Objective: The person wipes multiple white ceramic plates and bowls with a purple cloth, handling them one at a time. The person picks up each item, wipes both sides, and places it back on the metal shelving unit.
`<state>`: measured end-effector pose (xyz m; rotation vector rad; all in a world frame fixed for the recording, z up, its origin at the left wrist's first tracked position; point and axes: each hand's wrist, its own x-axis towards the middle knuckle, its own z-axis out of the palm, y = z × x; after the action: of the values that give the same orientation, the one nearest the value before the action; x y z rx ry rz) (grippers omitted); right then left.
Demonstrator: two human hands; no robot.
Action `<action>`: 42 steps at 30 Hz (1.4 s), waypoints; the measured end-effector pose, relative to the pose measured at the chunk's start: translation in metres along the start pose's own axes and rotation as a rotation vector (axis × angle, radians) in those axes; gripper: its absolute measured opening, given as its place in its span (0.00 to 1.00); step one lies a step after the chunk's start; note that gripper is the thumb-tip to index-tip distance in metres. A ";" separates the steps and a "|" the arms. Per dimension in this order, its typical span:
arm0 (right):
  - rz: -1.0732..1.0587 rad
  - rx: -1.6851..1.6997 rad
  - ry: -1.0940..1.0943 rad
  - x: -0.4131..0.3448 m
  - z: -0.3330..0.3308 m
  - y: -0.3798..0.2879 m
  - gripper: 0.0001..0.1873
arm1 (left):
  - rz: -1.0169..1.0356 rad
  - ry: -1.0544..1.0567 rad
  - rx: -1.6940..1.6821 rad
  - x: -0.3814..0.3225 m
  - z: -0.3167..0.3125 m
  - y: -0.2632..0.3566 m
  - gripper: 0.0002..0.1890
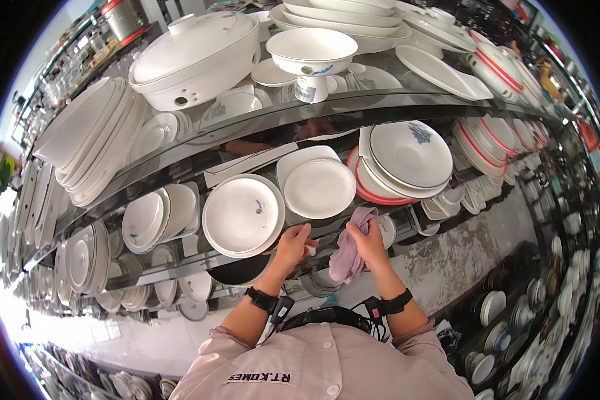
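Observation:
My right hand [369, 244] grips a crumpled mauve cloth [347, 257], which hangs down on its left side. My left hand [293, 244] is curled, and a small white piece [310, 250] shows at its fingers; what it is cannot be made out. Both hands are in front of the middle glass shelf. Closest to the left hand is a stack of round white plates [240, 215] with a small blue motif. An oval white dish [320, 189] rests on a squarer one just beyond the hands. To the right, white bowls [410, 155] lean over red-rimmed plates [355, 185].
On the upper glass shelf [370, 97] stand a footed white bowl [312, 50], a lidded oval casserole [195, 60] and stacked deep dishes [345, 22]. Tall white bowls [85, 135] lean at the left. Further crockery shelves [500, 325] rise behind on the right, across a worn floor [450, 255].

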<state>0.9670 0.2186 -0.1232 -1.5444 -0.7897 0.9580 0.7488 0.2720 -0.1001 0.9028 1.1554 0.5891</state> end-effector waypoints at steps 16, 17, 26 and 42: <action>0.230 0.211 -0.379 0.085 -0.004 -0.015 0.26 | -0.022 0.235 -0.420 0.042 0.039 0.000 0.27; 0.233 0.201 -0.384 0.087 -0.003 -0.014 0.25 | -0.037 0.260 -0.502 0.041 0.040 0.002 0.28; 0.196 0.245 -0.410 0.096 0.003 -0.014 0.21 | 0.132 0.361 -0.638 0.070 0.033 -0.025 0.22; 0.106 0.249 -0.392 0.071 -0.044 -0.048 0.17 | 0.392 0.454 -0.112 0.099 0.033 -0.035 0.24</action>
<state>1.0383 0.2701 -0.0841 -1.2070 -0.8285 1.4088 0.8102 0.3217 -0.1765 0.9308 1.3380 1.2143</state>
